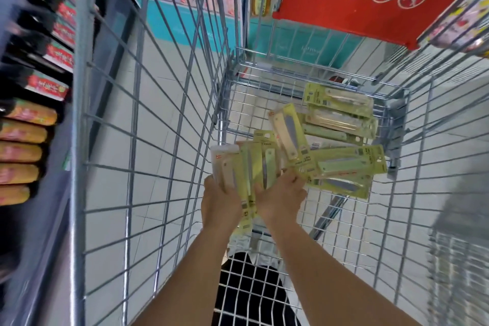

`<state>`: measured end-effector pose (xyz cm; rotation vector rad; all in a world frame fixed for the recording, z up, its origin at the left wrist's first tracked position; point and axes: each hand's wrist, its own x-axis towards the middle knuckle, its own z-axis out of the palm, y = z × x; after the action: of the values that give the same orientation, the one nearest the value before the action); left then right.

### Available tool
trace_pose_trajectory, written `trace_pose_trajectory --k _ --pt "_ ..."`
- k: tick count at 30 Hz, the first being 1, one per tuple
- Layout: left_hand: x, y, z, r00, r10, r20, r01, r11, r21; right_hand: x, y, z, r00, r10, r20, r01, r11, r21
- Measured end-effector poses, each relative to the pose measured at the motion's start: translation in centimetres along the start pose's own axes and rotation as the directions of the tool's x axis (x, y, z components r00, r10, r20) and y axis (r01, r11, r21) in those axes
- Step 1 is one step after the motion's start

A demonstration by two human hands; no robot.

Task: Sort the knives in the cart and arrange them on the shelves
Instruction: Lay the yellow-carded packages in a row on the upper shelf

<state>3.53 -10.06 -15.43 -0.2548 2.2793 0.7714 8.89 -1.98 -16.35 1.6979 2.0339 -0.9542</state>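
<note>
Two bare forearms reach down into a wire shopping cart (pixel 148 156) from the six o'clock edge of the head view. The left hand (pixel 219 200) curls around a fanned bundle of packaged knives (pixel 248 167) and grips it from the left and beneath, the yellow-green cards standing roughly upright toward twelve o'clock. The right hand (pixel 281 193), just beside it at three o'clock, has its fingers bent onto the same bundle and touches the lower corner of another knife pack (pixel 291 135), which tilts toward one o'clock; whether it pinches that pack cannot be told.

Further in, from the hands toward two o'clock, loose knife packs (pixel 352 164) lie overlapping on the cart floor, and a second small pile (pixel 341 114) rests against the far end of the basket.

At one o'clock, a red plastic panel (pixel 370 0) with white circular symbols hangs over the cart's far rim. Along nine o'clock, blurred store shelves (pixel 34 87) carry rows of dark and orange packages.
</note>
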Motion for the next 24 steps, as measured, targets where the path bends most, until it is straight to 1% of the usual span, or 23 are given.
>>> trace_pose_trajectory --k 2,3,5,8,11,12,15,18,20,24 --pt "0.1 -0.2 0.2 0.997 0.022 0.070 -0.022 1.000 -0.006 0.0 0.2 0.0 1.000 -0.012 0.002 0.011 0.999 0.052" --pt "0.1 -0.4 0.2 0.996 0.029 0.084 -0.028 1.000 -0.013 0.0 0.3 0.0 1.000 -0.013 0.005 0.013 0.998 0.061" --pt "0.1 -0.6 0.3 0.997 0.027 0.075 -0.024 0.999 -0.040 0.2 0.3 0.0 1.000 0.004 0.025 -0.005 0.999 0.045" --pt "0.2 -0.8 0.1 0.998 -0.004 0.061 0.009 0.996 -0.090 0.7 0.0 0.0 0.997 0.037 0.063 -0.042 0.996 0.077" --pt "0.5 -1.0 -0.1 0.995 -0.034 0.093 0.048 0.987 -0.155 0.8 -0.3 0.3 0.994 0.019 0.107 -0.023 0.999 0.041" --pt "0.5 -1.0 -0.1 0.993 -0.034 0.109 0.053 0.984 -0.171 0.6 -0.3 0.3 0.993 0.009 0.116 -0.018 0.997 0.072" --pt "0.4 -0.9 -0.5 0.988 -0.046 0.144 0.077 0.973 -0.217 0.2 -0.3 0.0 0.988 -0.043 0.151 0.003 0.966 0.259" --pt "0.0 -0.7 -0.9 0.984 -0.067 0.167 0.108 0.961 -0.254 -0.2 -0.2 -0.3 0.968 -0.113 0.223 0.046 0.957 0.288" --pt "-0.4 -0.6 -1.2 0.981 -0.057 0.187 0.108 0.956 -0.273 -0.8 -0.2 -0.5 0.958 -0.134 0.255 0.045 0.944 0.326" --pt "-1.8 0.0 -2.1 0.968 -0.022 0.251 0.100 0.947 -0.304 -2.2 -0.1 -2.0 0.964 -0.140 0.225 0.028 0.897 0.441"
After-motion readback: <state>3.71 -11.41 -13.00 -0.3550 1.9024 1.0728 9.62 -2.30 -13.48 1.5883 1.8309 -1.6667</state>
